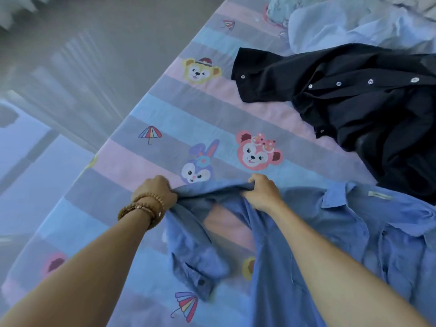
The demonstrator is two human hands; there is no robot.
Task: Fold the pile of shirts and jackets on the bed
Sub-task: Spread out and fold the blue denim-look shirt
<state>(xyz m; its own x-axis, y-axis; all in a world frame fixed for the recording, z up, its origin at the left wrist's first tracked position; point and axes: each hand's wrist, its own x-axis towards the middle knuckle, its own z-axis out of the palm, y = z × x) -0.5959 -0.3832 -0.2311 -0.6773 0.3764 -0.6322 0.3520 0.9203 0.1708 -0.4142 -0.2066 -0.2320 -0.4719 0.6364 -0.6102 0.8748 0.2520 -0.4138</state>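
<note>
Fingers of left hand (154, 192) and right hand (262, 193) pinch the blue denim shirt (306, 244) edge, bunched, beside black shirt (354, 102) on bed (165, 109).

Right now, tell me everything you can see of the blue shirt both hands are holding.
The blue shirt looks like soft denim-like cotton, with a collar, a pale label inside the neck and a buttoned cuff on the sleeve hanging near the bed's edge. It lies open, rumpled and unfolded on the striped cartoon bedsheet. The left hand and right hand each grip a bunched edge of it, lifting that part slightly. Its far side reaches the black shirt; whether they overlap is unclear.
</note>
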